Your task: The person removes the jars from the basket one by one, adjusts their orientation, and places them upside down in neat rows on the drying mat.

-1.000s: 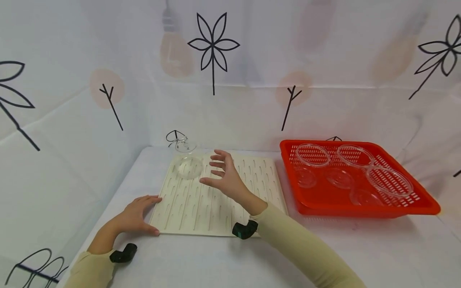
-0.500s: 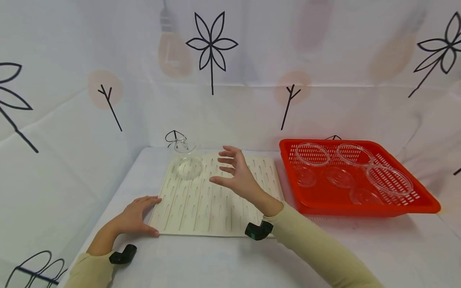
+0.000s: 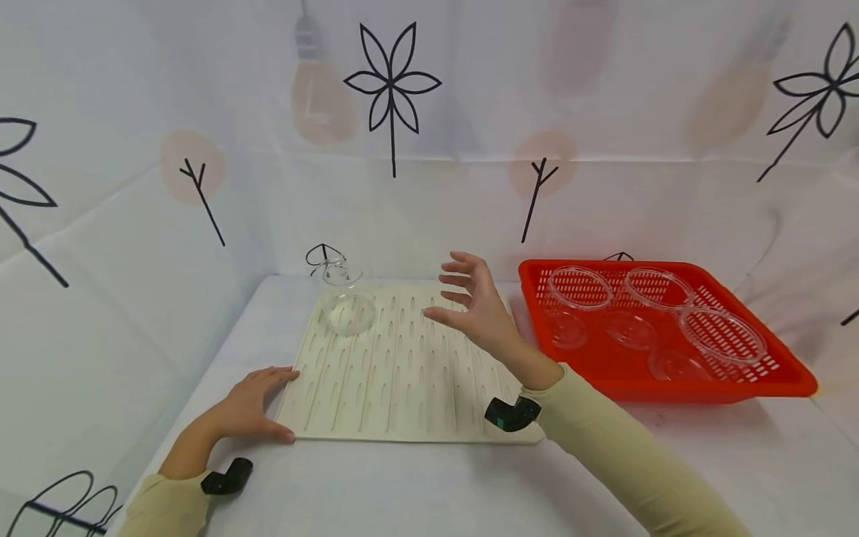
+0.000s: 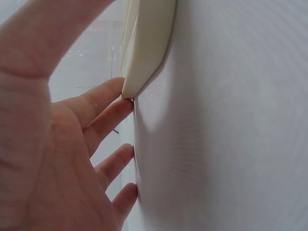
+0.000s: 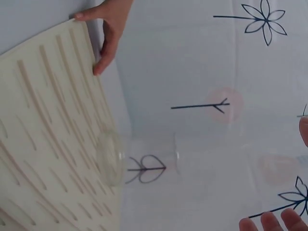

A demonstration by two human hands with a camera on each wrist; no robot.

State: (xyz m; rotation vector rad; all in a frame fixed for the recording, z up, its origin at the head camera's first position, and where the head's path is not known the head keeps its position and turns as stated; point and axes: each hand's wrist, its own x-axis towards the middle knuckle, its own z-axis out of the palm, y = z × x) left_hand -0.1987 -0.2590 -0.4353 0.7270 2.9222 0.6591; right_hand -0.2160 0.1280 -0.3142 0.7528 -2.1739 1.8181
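A cream ridged mat (image 3: 396,373) lies flat on the white table. My left hand (image 3: 248,406) rests at its left edge, fingers spread. In the left wrist view the fingertips (image 4: 115,86) touch the mat's edge. On the mat's far left corner stands a clear cup (image 3: 349,317), its wider rim down; the right wrist view shows the same clear cup (image 5: 110,159). Raised above the right part of the mat, my right hand (image 3: 479,309) holds nothing, its fingers apart and slightly bent. Only its fingertips (image 5: 269,222) show at the edge of the right wrist view.
To the right of the mat sits a red slotted basket (image 3: 671,390). Inside it are three clear cups, a left one (image 3: 580,307), a middle one (image 3: 661,307) and a right one (image 3: 721,358), wide rims up. A patterned white cloth (image 3: 456,209) forms the backdrop.
My right hand has moved rightward and slightly up, away from the clear cup on the mat and towards the red basket. The left hand stays at the mat's edge.
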